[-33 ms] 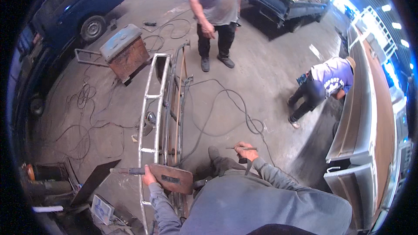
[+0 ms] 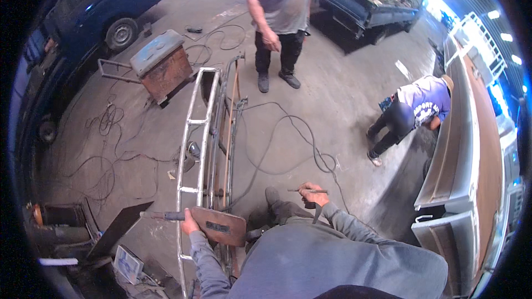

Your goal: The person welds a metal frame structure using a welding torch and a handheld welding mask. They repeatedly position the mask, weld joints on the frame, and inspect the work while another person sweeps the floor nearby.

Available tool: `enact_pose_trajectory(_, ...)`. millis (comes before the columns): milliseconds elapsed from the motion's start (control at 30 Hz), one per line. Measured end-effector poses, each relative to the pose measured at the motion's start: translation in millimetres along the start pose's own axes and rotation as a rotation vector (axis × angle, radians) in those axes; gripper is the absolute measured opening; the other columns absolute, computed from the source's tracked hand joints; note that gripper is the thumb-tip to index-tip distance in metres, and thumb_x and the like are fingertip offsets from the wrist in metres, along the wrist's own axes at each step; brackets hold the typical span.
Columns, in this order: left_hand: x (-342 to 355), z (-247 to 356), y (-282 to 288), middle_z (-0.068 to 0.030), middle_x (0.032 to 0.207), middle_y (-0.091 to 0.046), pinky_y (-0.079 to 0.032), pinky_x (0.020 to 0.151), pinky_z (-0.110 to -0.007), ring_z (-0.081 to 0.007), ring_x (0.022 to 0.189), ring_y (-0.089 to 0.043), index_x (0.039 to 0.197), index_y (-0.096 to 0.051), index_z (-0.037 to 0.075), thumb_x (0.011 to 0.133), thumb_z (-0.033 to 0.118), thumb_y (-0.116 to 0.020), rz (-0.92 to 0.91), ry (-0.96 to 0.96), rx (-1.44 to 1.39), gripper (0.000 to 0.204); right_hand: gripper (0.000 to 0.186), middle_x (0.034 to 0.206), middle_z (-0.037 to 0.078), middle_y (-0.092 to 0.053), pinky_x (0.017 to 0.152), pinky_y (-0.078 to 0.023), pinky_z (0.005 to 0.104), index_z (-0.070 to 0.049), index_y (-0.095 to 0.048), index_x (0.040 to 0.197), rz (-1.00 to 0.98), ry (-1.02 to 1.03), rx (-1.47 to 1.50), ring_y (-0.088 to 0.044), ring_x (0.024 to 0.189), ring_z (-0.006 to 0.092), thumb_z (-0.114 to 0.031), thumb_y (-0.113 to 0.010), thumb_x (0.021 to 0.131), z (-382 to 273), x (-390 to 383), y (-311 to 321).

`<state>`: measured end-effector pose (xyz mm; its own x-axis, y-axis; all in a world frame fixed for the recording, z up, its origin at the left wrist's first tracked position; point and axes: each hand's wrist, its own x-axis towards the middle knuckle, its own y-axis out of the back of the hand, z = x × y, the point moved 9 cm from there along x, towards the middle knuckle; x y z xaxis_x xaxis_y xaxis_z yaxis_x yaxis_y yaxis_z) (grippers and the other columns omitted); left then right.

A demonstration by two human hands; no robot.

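Note:
My left hand [image 2: 190,222] is closed at the edge of a brown welding hand shield [image 2: 230,225] with a small dark window. A grey cylindrical handle with a narrower end [image 2: 166,216] sticks out to the left of this hand; whether it belongs to the shield, I cannot tell. Under the shield and hand runs a silvery ladder-like metal frame [image 2: 190,191], standing beside darker bars. My right hand [image 2: 311,192] is closed around a thin rod [image 2: 296,190], held level in front of my body. Something dark shows below that hand, too small to name.
Cables [image 2: 313,147] loop over the floor. A rusty box with a grey lid [image 2: 160,66] stands far left, near a dark vehicle [image 2: 100,8]. One person [image 2: 280,8] stands ahead; another [image 2: 424,99] bends beside a long panelled body [image 2: 451,160]. Dark sheet metal [image 2: 122,227] leans at left.
The far surroundings sit slightly further right and lower in the picture. My hands and what they hold look the same.

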<state>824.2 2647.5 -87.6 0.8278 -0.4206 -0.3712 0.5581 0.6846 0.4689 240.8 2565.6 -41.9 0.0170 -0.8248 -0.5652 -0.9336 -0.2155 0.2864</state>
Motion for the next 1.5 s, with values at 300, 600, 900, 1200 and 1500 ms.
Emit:
enact_pose_trajectory(300, 23.7, -26.4, 4.2, -0.03, 0.109, -0.068, -0.05, 0.089, -0.044, -0.0389, 0.101, -0.066, 0.109, -0.065, -0.016, 0.082, 0.052, -0.07, 0.056, -0.003, 0.099, 0.072, 0.031, 0.082, 0.007, -0.068, 0.065, -0.053, 0.0326, -0.003, -0.069, 0.108, -0.01, 0.067, 0.126, -0.064, 0.072, 0.0154, -0.026, -0.063, 0.088, -19.4, -7.2, -24.3)
enact_pose_trajectory(600, 19.5, -35.9, 17.9, -0.0303, 0.12, -0.064, -0.045, 0.099, -0.043, -0.0404, 0.114, -0.061, 0.116, -0.064, -0.014, 0.08, 0.06, -0.07, 0.181, 0.088, 0.167, 0.082, 0.03, 0.083, 0.01, -0.067, 0.065, -0.054, 0.0304, 0.003, -0.063, 0.115, -0.143, 0.267, 0.283, -0.065, 0.068, 0.0157, -0.014, -0.059, 0.091, -90.4, 55.6, -39.5)
enact_pose_trajectory(900, -6.1, -14.1, 25.9, -0.027, 0.106, -0.069, -0.046, 0.092, -0.044, -0.0393, 0.101, -0.065, 0.107, -0.065, -0.01, 0.082, 0.047, -0.071, 0.29, 0.005, 0.14, 0.063, 0.023, 0.074, 0.008, -0.063, 0.056, -0.048, 0.0297, 0.004, -0.062, 0.102, -0.185, 0.457, 0.197, -0.06, 0.06, 0.0139, -0.017, -0.06, 0.094, -242.0, 157.3, -81.7)
enact_pose_trajectory(1200, -28.2, 22.7, 12.7, -0.0136, 0.093, -0.07, -0.049, 0.082, -0.038, -0.0241, 0.084, -0.063, 0.103, -0.065, -0.006, 0.088, 0.035, -0.069, 0.274, 0.054, 0.056, 0.044, 0.025, 0.072, 0.006, -0.061, 0.052, -0.047, 0.0281, 0.001, -0.061, 0.095, -0.198, 0.495, 0.123, -0.058, 0.057, 0.0124, -0.023, -0.059, 0.098, -305.0, 289.0, -156.5)
enact_pose_trajectory(1500, -35.4, 34.3, 7.6, -0.0129, 0.091, -0.067, -0.049, 0.079, -0.037, -0.0231, 0.08, -0.061, 0.102, -0.064, -0.005, 0.089, 0.033, -0.069, 0.292, 0.069, 0.041, 0.041, 0.021, 0.083, 0.008, -0.064, 0.067, -0.053, 0.0286, 0.002, -0.066, 0.106, -0.295, 0.57, 0.1, -0.063, 0.071, 0.0136, -0.014, -0.057, 0.095, -301.4, 288.6, -157.6)
